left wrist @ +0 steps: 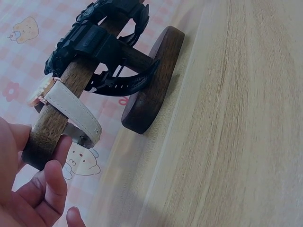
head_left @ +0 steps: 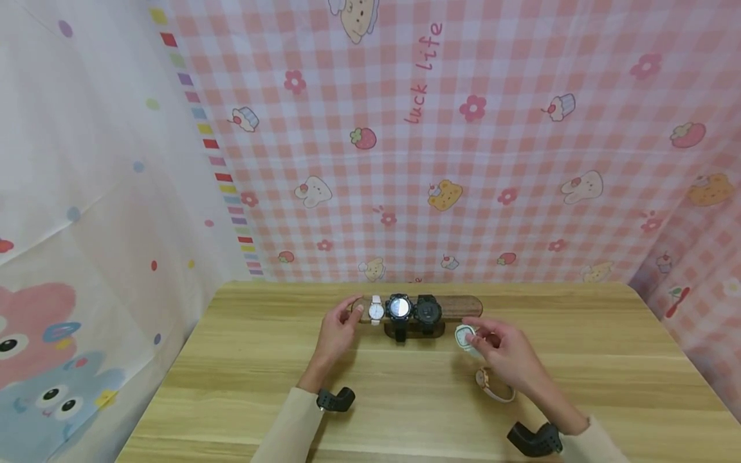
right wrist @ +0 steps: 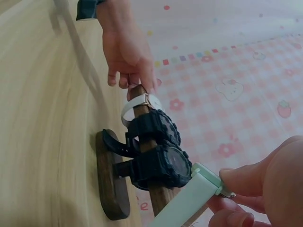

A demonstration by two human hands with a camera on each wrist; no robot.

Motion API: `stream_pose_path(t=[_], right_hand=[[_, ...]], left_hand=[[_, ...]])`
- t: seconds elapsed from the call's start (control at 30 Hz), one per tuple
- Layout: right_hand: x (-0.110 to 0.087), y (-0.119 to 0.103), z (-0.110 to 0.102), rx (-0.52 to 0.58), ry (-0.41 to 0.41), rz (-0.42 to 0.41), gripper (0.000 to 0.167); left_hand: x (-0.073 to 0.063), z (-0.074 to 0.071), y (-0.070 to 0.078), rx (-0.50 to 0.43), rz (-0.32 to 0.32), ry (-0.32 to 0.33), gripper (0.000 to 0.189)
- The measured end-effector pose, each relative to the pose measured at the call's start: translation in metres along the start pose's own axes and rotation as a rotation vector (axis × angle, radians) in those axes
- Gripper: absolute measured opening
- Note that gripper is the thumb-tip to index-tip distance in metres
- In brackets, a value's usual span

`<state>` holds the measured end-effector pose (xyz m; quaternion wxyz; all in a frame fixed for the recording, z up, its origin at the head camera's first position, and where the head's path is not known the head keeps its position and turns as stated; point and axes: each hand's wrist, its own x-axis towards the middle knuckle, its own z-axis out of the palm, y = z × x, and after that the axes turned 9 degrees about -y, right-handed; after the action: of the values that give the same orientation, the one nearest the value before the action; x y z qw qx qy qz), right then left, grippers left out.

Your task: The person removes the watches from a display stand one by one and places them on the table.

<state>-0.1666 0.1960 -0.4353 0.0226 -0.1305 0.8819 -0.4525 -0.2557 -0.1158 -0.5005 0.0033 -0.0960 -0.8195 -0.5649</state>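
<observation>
Watch stand near table's far edge
It is gripped by the left hand, a mint watch by the right hand.

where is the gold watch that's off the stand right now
In the head view, the gold watch lies right of centre on the table, just below the right hand and the pale green watch it holds.
</observation>
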Motion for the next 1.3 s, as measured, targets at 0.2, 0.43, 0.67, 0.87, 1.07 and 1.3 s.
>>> stream_pose_path(t=[0.2, 0.43, 0.67, 0.87, 1.07, 1.3], right_hand=[[-0.001, 0.002, 0.010, 0.019, -0.023, -0.003, 0.027], [-0.002, 0.003, 0.023, 0.064, -0.062, 0.021, 0.025], [-0.003, 0.005, 0.033, 0.058, -0.081, 0.043, 0.027], [-0.004, 0.009, 0.039, 0.049, -0.094, 0.028, 0.029], [-0.005, 0.012, 0.047, 0.050, -0.103, 0.042, 0.029], [-0.007, 0.011, 0.056, 0.006, -0.058, 0.088, 0.027]], left_hand=[[0.000, 0.000, 0.000, 0.010, 0.014, 0.003, 0.032], [0.001, 0.000, -0.001, 0.015, 0.014, 0.004, 0.032], [0.001, 0.001, -0.001, 0.008, 0.004, 0.008, 0.031], [0.000, 0.001, 0.000, 0.007, -0.002, 0.007, 0.031], [0.000, 0.001, -0.001, 0.003, -0.009, 0.007, 0.032], [0.000, 0.000, -0.001, 0.010, 0.008, 0.008, 0.032]])
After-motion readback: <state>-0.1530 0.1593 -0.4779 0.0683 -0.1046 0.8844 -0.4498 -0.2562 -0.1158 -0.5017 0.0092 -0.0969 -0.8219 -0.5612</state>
